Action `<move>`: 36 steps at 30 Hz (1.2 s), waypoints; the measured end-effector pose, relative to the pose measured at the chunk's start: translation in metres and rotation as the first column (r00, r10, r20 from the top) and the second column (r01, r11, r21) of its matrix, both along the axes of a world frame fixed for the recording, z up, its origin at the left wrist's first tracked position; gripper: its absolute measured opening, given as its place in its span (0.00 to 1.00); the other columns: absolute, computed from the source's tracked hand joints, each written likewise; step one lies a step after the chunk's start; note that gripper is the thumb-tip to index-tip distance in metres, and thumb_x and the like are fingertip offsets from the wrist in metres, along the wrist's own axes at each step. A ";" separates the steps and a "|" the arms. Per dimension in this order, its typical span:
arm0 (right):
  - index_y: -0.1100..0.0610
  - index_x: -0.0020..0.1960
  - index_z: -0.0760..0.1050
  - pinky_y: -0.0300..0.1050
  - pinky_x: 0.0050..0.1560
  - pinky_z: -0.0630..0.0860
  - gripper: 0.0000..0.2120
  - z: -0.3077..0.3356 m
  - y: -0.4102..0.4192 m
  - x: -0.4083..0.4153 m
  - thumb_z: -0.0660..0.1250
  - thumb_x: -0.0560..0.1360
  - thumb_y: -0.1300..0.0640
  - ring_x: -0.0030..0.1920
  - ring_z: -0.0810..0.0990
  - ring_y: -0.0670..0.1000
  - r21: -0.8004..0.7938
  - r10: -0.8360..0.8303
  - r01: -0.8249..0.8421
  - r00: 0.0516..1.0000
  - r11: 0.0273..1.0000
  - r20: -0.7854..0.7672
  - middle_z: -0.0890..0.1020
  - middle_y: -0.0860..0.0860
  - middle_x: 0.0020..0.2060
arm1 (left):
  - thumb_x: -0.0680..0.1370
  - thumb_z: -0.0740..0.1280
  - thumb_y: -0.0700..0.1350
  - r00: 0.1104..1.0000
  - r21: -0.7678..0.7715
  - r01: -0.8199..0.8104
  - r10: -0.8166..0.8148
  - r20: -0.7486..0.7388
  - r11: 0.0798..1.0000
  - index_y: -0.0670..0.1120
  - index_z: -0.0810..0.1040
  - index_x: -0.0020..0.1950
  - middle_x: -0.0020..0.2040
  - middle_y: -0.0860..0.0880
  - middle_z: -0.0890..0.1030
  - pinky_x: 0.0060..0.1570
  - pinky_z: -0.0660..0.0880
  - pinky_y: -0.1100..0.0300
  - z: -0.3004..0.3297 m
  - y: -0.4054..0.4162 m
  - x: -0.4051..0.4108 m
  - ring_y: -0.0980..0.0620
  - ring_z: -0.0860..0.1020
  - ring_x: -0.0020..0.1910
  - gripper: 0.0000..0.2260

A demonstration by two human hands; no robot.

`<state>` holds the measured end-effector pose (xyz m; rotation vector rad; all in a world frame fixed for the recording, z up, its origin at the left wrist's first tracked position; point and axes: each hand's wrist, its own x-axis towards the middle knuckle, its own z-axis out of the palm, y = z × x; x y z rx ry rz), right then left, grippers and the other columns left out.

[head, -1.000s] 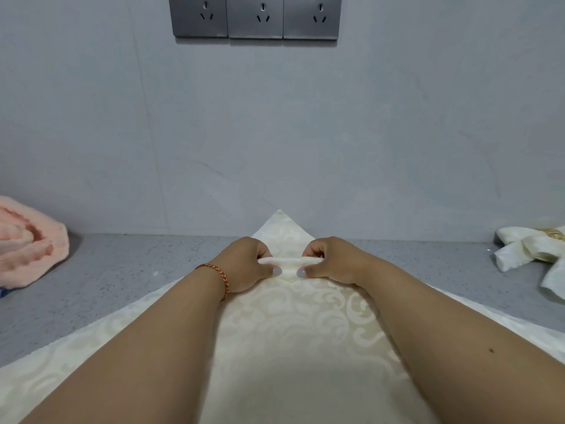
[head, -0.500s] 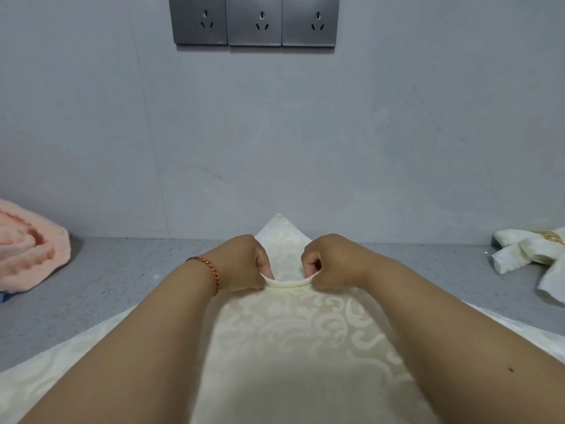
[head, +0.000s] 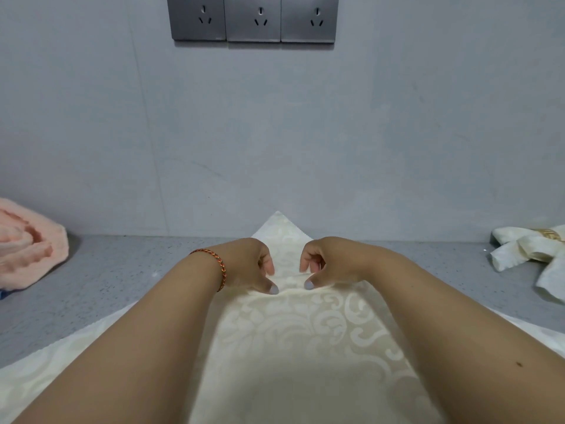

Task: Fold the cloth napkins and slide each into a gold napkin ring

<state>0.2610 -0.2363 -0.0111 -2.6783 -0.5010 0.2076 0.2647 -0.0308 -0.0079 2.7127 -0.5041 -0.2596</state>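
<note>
Pressing napkin (head: pixel 293 325) ridge | left hand (head: pixel 249 264), right hand (head: pixel 328 263): fingers curled, thumbs down

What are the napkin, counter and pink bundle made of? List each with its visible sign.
Napkin: woven cloth, cream, likely damask; slightly shiny scroll pattern.
Counter: looks like stone or composite; matte grey with fine speckles.
Pink bundle: probably terry towel; fuzzy, ribbed pile.

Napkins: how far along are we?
Done: one folded napkin sits in its gold ring at far right. In hand: the left hand and right hand press a low pleat near the far corner of the spread napkin. Left: the remaining pleats and ringing it.
</note>
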 end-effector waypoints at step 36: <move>0.51 0.52 0.75 0.40 0.47 0.69 0.13 0.031 0.024 -0.018 0.74 0.71 0.50 0.47 0.74 0.49 -0.440 -0.017 -0.057 0.986 0.896 -0.164 0.76 0.45 0.48 | 0.71 0.75 0.52 0.991 0.494 0.106 -0.050 -0.126 0.863 0.49 0.80 0.58 0.52 0.52 0.82 0.53 0.73 0.60 0.030 -0.034 -0.014 0.53 0.77 0.49 0.18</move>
